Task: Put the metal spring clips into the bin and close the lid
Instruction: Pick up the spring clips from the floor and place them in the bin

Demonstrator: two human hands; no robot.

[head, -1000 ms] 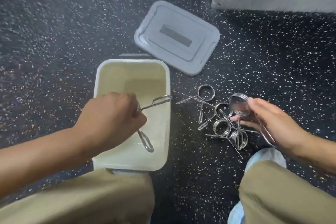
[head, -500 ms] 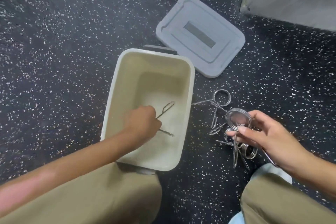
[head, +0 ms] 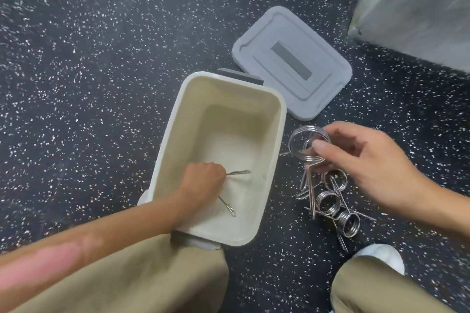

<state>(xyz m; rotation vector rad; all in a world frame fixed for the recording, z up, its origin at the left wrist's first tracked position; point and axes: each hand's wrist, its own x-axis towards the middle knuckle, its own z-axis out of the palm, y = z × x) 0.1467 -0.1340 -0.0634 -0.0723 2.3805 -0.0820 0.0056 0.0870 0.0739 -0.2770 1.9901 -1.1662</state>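
Observation:
An open cream bin (head: 277, 119) stands on the dark speckled floor. My left hand (head: 203, 180) is down inside it, closed on a metal spring clip (head: 237, 172) whose two handles stick out from the fist near the bin's bottom. To the right of the bin, my right hand (head: 368, 160) holds a second spring clip (head: 305, 146) by its coil, lifted above the floor. A pile of several more spring clips (head: 330, 201) lies on the floor under that hand. The grey lid (head: 292, 63) lies flat beyond the bin's far right corner.
A pale grey block or wall base (head: 419, 2) fills the top right corner. My knees in tan trousers (head: 127, 279) are at the bottom, one touching the bin's near end, and a white shoe (head: 381, 256) shows beside the clip pile.
My left hand went from the bin's rim down to its bottom with the clip. My right hand lifted its clip higher and toward the bin. The view shifted, so the bin appears further right.

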